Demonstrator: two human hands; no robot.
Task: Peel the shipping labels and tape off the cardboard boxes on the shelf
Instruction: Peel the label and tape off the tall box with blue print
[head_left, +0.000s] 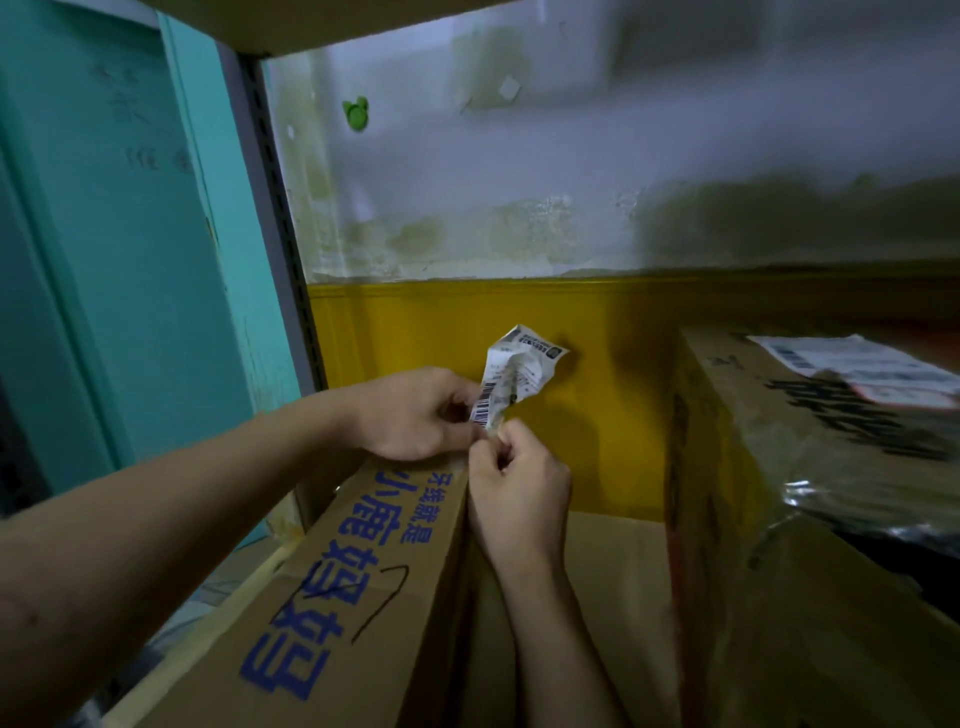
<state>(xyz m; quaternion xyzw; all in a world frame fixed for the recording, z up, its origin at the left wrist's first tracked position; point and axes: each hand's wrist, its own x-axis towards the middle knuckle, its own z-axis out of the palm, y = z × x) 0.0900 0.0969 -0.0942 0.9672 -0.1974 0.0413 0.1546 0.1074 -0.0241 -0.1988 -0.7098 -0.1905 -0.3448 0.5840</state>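
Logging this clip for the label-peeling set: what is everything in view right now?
left box: one, brown with blue print, lower centre.
right box: one, brown with black print, at right.
peeled label: one, white, crumpled, above the left box.
stuck label: one, white, atop the right box.
hook: one, green, on the wall.
door: one, teal, far left.
left hand: one, pinching the peeled label.
right hand: one, pinching its lower end.

Loose label (511, 374) above left box (332, 597); right box (779, 493) beside it, another label (852, 364) on top
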